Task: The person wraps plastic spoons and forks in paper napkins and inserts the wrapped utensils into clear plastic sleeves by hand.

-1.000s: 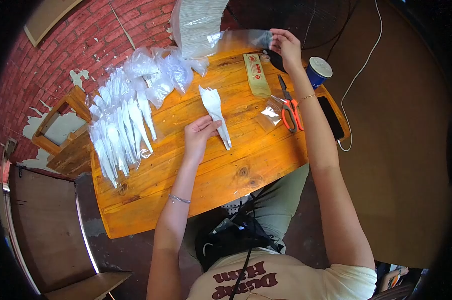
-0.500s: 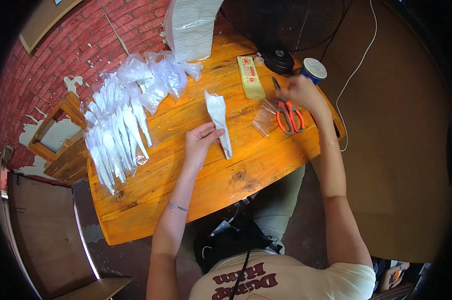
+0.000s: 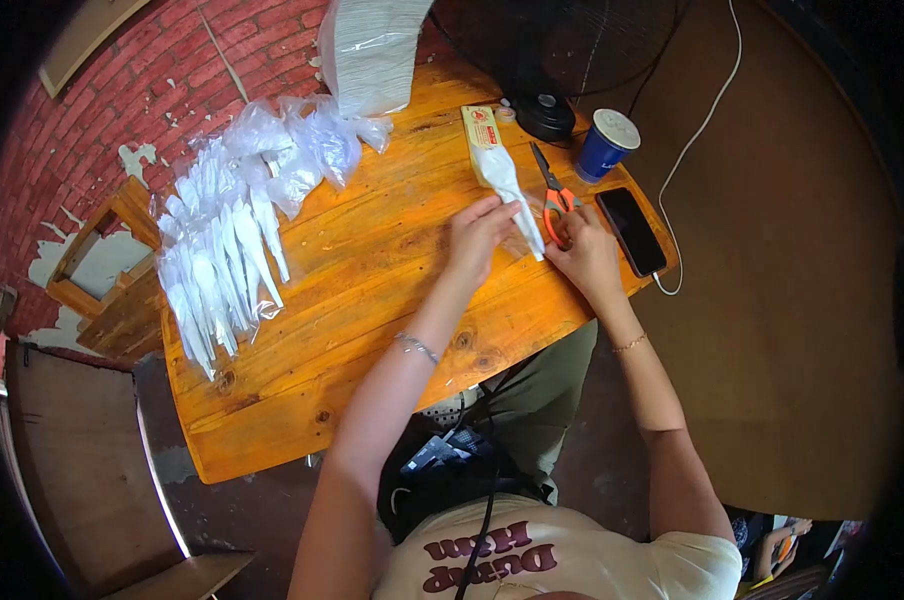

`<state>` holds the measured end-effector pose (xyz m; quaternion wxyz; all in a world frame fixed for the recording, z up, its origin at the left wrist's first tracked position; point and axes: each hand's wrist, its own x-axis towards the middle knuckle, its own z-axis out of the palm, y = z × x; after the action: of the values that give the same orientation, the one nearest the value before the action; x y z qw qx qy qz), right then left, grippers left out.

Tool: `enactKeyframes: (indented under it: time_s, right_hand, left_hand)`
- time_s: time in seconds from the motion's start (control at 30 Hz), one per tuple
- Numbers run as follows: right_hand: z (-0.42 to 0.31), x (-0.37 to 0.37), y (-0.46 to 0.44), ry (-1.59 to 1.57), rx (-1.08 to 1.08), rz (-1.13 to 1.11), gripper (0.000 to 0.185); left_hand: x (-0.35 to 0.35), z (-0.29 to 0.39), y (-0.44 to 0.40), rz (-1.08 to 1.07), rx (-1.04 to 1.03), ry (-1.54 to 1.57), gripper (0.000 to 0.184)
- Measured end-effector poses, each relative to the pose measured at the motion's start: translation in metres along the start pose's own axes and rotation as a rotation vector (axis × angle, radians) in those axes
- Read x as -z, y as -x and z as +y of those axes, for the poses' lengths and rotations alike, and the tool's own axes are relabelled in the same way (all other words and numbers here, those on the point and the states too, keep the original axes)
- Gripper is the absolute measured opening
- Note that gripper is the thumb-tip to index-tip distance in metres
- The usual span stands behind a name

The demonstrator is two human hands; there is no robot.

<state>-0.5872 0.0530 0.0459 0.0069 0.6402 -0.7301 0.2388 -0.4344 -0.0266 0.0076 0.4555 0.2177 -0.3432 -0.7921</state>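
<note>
My left hand (image 3: 480, 240) is closed around a rolled white paper napkin (image 3: 507, 190), fanned at its top and narrow at its lower end. That roll slants over the table, partly covering a yellow box (image 3: 480, 130). Close to the narrow end, my right hand (image 3: 587, 262) has its fingers drawn together; whatever they pinch is too small to make out. Orange-handled scissors (image 3: 552, 195) lie just beyond the right fingers, which hide part of one handle loop. A piece of clear plastic (image 3: 518, 240) shows between the two hands, partly behind the roll.
Many similar napkin rolls in clear plastic (image 3: 222, 260) lie on the wooden table's (image 3: 372, 320) left side. Behind them are clear plastic bags (image 3: 312, 150) and a wrapped white stack (image 3: 377, 60). A blue cup (image 3: 609, 145), corded phone (image 3: 632, 232) and fan base (image 3: 545, 118) stand right.
My left hand has moved right with the napkin roll, bringing it beside the scissors. My right hand has come down from above the scissors to the roll's narrow end, uncovering the phone.
</note>
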Motion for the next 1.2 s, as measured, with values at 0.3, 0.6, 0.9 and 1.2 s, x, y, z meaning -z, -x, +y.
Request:
enactKeyframes:
  time_s: [0.3, 0.6, 0.9, 1.2]
  right_hand:
    - [0.015, 0.004, -0.008, -0.048, -0.08, 0.085, 0.05]
    - [-0.012, 0.008, -0.006, -0.052, -0.145, 0.205, 0.044]
    - [-0.032, 0.016, -0.026, -0.739, -0.035, -0.017, 0.029]
    - [-0.114, -0.068, -0.068, -1.227, -0.06, -0.644, 0.02]
  left_hand:
    - [-0.027, -0.043, -0.046, 0.112, -0.081, 0.136, 0.02]
    - [-0.029, -0.039, -0.039, 0.178, -0.176, 0.33, 0.015]
    - [0.017, 0.066, 0.022, -0.132, -0.129, -0.124, 0.025]
    - [0.09, 0.117, 0.076, -0.07, -0.031, -0.243, 0.026]
